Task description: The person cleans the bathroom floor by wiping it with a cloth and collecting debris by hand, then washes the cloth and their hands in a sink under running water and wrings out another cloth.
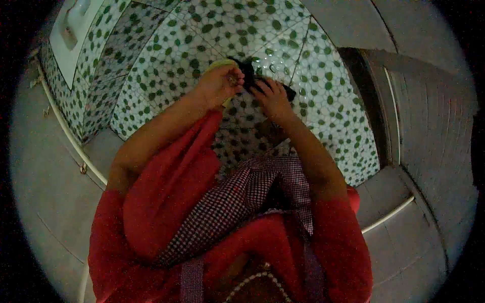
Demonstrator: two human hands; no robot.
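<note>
My left hand is closed, its fingers curled together in front of me. A strip of yellow-green material shows along its far edge and below its wrist. Between both hands a limp black thing, perhaps cloth, lies low over the tiled floor; the dim light hides its exact kind. My right hand has its bent fingers on the black thing, with a dark end poking out on its right. What sits inside the left fingers is hard to see.
White floor tiles with a green pebble pattern spread ahead, shiny and wet-looking beyond the hands. A tiled wall with a white panel stands at the left. Pale pipes run along the left side. A checked apron covers my lap.
</note>
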